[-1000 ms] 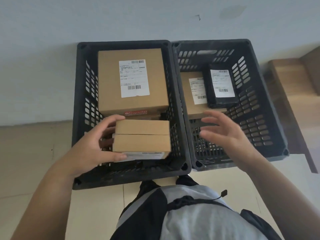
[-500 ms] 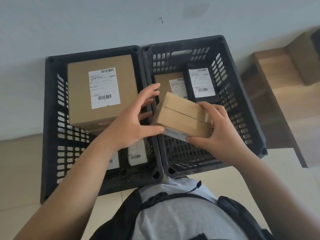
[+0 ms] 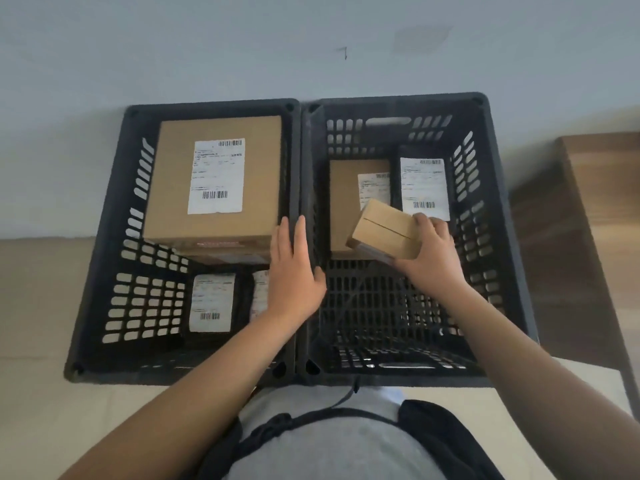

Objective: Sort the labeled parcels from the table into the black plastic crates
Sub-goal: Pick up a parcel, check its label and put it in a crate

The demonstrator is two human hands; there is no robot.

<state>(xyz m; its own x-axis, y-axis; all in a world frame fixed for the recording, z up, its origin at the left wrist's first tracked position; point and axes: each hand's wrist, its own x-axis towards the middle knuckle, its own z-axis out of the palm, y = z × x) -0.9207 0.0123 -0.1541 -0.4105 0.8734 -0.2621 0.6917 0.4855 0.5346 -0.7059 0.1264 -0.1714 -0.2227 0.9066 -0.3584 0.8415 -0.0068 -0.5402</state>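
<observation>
My left hand [image 3: 294, 271] flat, fingers straight, over shared rims; my right hand [image 3: 427, 252] grips small brown cardboard box [image 3: 384, 232], tilted, above right black slotted plastic crate [image 3: 498, 237]; large labeled brown carton [image 3: 214, 181] in left black plastic crate [image 3: 104, 244] beyond

The right crate [image 3: 498, 237] has bare mesh floor across its lower half; its upper half is taken by a brown parcel [image 3: 346, 209] and a black parcel [image 3: 424, 188] side by side. The left crate [image 3: 104, 258] is crowded: a large box [image 3: 214, 181] fills the upper part, and black labelled parcels [image 3: 211, 303] (partly under it) block the lower middle, leaving only a strip at lower left.
</observation>
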